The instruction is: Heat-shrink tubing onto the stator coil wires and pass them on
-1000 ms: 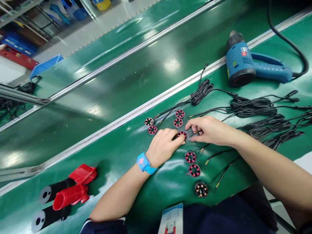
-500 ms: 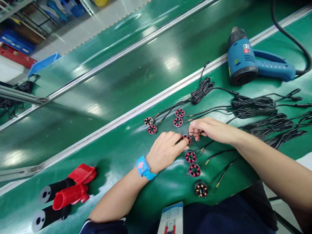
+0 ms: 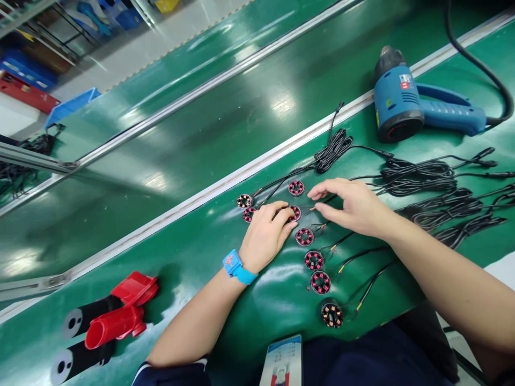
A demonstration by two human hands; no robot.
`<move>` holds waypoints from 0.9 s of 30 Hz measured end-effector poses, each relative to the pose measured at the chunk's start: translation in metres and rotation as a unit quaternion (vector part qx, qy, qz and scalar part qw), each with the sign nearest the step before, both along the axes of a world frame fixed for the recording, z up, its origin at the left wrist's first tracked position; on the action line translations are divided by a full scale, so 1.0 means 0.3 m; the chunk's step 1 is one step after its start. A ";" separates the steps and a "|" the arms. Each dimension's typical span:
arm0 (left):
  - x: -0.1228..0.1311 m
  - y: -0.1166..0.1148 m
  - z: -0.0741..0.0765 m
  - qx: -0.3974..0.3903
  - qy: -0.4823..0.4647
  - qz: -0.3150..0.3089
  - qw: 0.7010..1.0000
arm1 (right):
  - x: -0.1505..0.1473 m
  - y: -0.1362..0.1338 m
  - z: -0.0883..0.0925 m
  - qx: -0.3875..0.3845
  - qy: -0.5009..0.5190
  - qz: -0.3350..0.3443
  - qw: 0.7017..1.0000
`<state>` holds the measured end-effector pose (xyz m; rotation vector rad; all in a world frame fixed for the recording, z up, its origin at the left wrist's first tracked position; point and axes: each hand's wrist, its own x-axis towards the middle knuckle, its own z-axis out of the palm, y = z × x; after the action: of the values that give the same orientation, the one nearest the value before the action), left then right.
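Observation:
My left hand (image 3: 269,231), with a blue strap on its wrist, has its fingers closed on the rim of a small motor stator (image 3: 295,214) with pink-red windings. My right hand (image 3: 349,206) is open, thumb and fingers apart, beside the thin wires on that stator's right side. Just above lies another pink-red stator (image 3: 296,187). Below, several more stand in a slanting row, the nearest of them a stator (image 3: 304,237) with its wires spread. Closest to my body is a stator with copper windings (image 3: 332,314). Left of my fingers, a copper stator (image 3: 244,201) touches a pink-red one, partly covered.
Black cable bundles (image 3: 418,174) lie to the right. A blue heat gun (image 3: 400,99) rests at the back right, its cord rising. Red plastic nozzles (image 3: 116,324) and black cylinders (image 3: 86,356) lie at the left. A metal rail (image 3: 225,185) crosses the green bench.
My left hand has moved up and left, from the lower stator onto the one above. My right hand has spread from a pinch on wires and shifted slightly up.

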<state>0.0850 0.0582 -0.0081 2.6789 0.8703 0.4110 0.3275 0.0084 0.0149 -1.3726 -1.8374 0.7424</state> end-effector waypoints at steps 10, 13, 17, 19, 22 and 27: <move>-0.008 -0.003 0.010 0.015 -0.027 -0.065 0.997 | -0.037 0.012 -0.016 -0.092 -0.052 0.057 0.993; 0.001 -0.009 0.022 0.015 -0.011 -0.078 0.997 | -0.042 0.017 -0.012 -0.143 0.017 0.040 0.989; 0.014 -0.026 0.038 0.021 0.000 -0.090 0.996 | -0.053 0.013 -0.025 -0.189 0.092 0.023 0.977; 0.015 -0.036 0.042 0.015 0.007 -0.093 0.995 | -0.054 0.007 -0.028 -0.196 0.082 0.022 0.977; 0.008 -0.043 0.050 -0.008 0.009 -0.098 0.995 | -0.036 -0.001 -0.014 -0.180 0.061 0.024 0.982; 0.007 0.006 0.080 -0.005 -0.019 -0.027 0.999 | 0.028 0.023 0.049 -0.063 -0.049 -0.043 0.996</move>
<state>0.0870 0.0599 0.0159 2.6706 0.7862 0.4425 0.3358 0.0153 0.0297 -1.5848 -1.8181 0.7705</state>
